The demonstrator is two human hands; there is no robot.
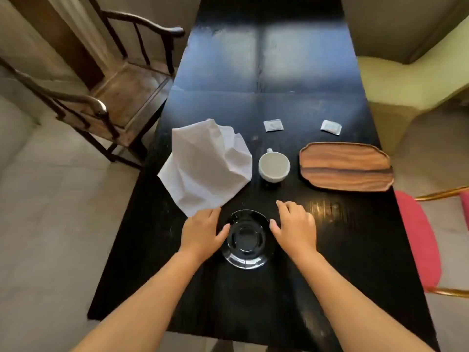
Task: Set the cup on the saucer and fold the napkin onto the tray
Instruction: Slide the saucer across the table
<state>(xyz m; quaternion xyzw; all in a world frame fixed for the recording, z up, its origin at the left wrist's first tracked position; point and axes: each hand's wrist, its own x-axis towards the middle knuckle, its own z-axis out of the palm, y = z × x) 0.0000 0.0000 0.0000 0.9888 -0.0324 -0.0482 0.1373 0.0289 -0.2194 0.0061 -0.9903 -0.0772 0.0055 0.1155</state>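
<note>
Black saucer (245, 241) between both hands.
Left hand (203, 231) and right hand (294, 224) released, flat, empty; white cup (274, 166) ahead.

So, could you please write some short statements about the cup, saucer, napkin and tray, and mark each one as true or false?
1. The white cup already stands on the black saucer. False: it stands on the table, beyond the saucer.
2. The wooden tray has nothing on it. True.
3. The white napkin lies folded on the tray. False: it lies crumpled on the table, left of the cup.
4. The left hand and right hand are on either side of the saucer. True.
5. Two small white packets lie beyond the cup. True.
</note>
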